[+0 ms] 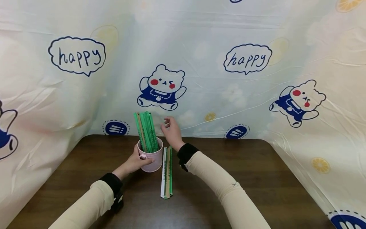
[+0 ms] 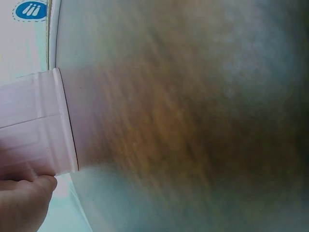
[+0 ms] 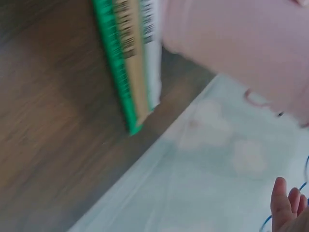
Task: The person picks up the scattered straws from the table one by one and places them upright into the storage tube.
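A small pink bucket [image 1: 151,160] stands on the table, and my left hand [image 1: 135,161] grips its side, thumb across the front. In the left wrist view the left hand [image 2: 26,200] shows at the pink wall. Out of the bucket rises a bunch of long, narrow green packets [image 1: 148,130] with a tan one among them, leaning slightly left. My right hand [image 1: 172,132] is raised just right of the bunch, fingers loosely bent and holding nothing. Below it, beside the bucket, lie several printed packets [image 1: 166,173] in white, tan and green, side by side.
The dark wooden table [image 1: 217,184] ends at a hanging cloth [image 1: 206,89] printed with bears and the word happy. This cloth rises close behind the bucket and the right hand.
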`<state>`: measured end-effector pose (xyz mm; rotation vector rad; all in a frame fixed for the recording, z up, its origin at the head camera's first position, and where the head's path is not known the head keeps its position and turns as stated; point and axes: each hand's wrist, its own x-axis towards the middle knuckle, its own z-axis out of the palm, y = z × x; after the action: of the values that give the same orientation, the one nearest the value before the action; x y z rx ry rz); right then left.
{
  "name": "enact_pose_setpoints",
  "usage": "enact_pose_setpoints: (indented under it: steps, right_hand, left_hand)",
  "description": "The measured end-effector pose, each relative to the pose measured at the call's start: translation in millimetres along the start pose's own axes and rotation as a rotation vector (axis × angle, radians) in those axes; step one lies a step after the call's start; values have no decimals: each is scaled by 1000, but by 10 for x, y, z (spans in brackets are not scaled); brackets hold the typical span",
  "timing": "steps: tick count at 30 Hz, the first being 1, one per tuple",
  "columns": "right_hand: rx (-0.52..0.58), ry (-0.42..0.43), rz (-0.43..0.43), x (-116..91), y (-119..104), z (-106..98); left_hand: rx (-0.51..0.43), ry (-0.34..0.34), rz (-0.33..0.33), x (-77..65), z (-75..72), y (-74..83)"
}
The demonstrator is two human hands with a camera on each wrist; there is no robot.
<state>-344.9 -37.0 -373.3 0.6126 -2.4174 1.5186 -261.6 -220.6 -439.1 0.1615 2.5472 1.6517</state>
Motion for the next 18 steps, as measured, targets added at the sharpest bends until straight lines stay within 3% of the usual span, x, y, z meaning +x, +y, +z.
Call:
enact_pose_setpoints:
  steps: [5,13,18]
  right_hand:
    - [-57,-43,79,-66,294,-114]
    - [-168,-317,317,-321,658,-104]
    - [-157,-320,388,-399,751,-42]
  left_hand:
    - [-2,-8,-16,-6,2,0]
    - [-19,-22,-20,16,-14,-34]
    - [-22,-22,-9,35,-7,-46]
